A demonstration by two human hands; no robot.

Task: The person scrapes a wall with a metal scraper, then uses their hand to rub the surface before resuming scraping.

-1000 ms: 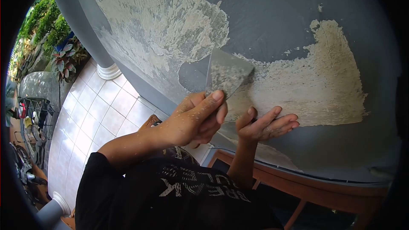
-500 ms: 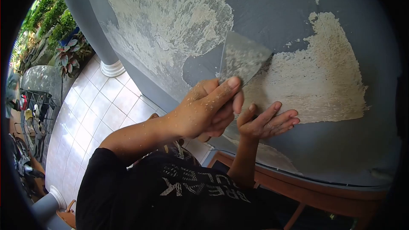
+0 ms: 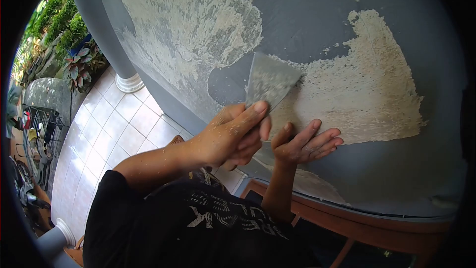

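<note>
Now: blade on the flaking wall

Head view: the wide grey metal scraper blade (image 3: 271, 80) meets the blue-grey painted wall (image 3: 307, 15) at the left edge of the pale bare plaster patch (image 3: 367, 94). It probably works best held low under the paint's lip. The left hand (image 3: 230, 136) is clenched round the handle. The right hand (image 3: 302, 144) is spread flat on the patch's lower edge.

The left hand (image 3: 230, 141) wraps the handle of the scraper (image 3: 270, 82), so only the blade shows. The right hand (image 3: 302, 144) lies flat on the wall (image 3: 317, 15), hiding its palm and the bare patch beneath. The column (image 3: 99, 25) is cut off at the top edge. The wooden frame (image 3: 377, 228) is lost in the dark rim at right. Things in the rack (image 3: 37, 129) at far left are too small to tell.
</note>
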